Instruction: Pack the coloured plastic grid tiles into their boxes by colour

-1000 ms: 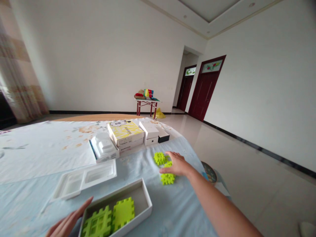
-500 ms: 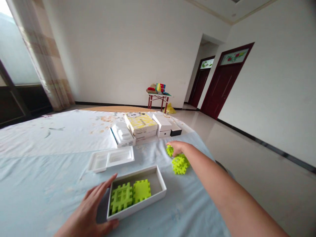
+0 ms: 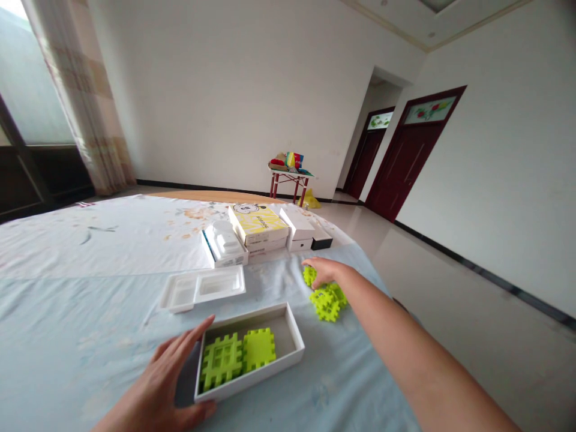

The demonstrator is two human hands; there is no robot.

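Observation:
Near me on the tablecloth lies a shallow white box with toothed green interlocking blocks inside, at its left and middle. My left hand grips the box's left end, its thumb at the near corner and its fingers at the far one. My right hand reaches out to the right, fingers closed around a small green block. Part of that block is hidden by the fingers. Just below this hand is a small pile of more green blocks, partly covered by the wrist.
A white plastic tray lies beyond the box. Farther back are a lid-like white piece in a box, a yellow-and-white carton, white boxes and a small black-sided box. The table's right edge runs beneath my right arm.
The green pile under my right hand has shifted slightly, its pieces lying differently. My right hand stays at the small block, and my left hand has kept its hold on the box.

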